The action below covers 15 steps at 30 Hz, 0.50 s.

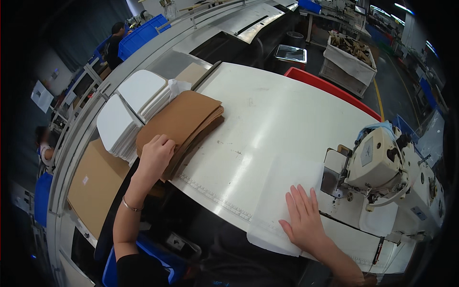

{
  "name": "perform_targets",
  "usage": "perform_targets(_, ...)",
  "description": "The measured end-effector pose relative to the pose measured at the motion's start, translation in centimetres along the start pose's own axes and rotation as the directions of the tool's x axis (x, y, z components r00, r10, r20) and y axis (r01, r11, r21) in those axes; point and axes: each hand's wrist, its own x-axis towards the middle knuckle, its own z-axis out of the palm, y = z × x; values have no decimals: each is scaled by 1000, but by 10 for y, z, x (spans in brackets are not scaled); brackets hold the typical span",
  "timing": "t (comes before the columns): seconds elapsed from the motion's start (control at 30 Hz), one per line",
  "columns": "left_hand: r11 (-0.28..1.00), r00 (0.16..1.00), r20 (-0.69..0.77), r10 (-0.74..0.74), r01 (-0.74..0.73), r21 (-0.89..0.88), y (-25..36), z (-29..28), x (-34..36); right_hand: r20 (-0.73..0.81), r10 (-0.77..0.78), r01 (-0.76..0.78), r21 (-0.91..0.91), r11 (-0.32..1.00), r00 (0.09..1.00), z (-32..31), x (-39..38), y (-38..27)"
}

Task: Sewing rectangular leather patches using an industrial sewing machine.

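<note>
My left hand [156, 157] is closed on the near edge of a stack of brown sheets [181, 115] at the table's left side. Two stacks of white padded-looking pieces [112, 124] stand just left of it. My right hand [304, 217] lies flat, fingers apart, on a thin translucent white sheet [272, 201] on the white worktable [253, 110]. Right of that hand is a cream industrial sewing machine [375, 162] with a light blue cloth on top.
A red bin [330, 93] borders the table's far edge. A cardboard panel [93, 186] and metal rails flank the left. A blue bin [112, 268] sits below. A fabric bin [344, 69] stands in the aisle. Two other people [114, 48] are at the far left.
</note>
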Motion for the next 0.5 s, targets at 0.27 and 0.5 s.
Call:
perform_targets(0.27,996,998,-8,-56,55,-71,-2,-13,25,255,59,-237,760,605,965,-5,50,-20)
perform_targets(0.5,864,885,-35,464,-461,-203,136,-38,-19,509,-23,-443,726,-525,861,54,152,-47)
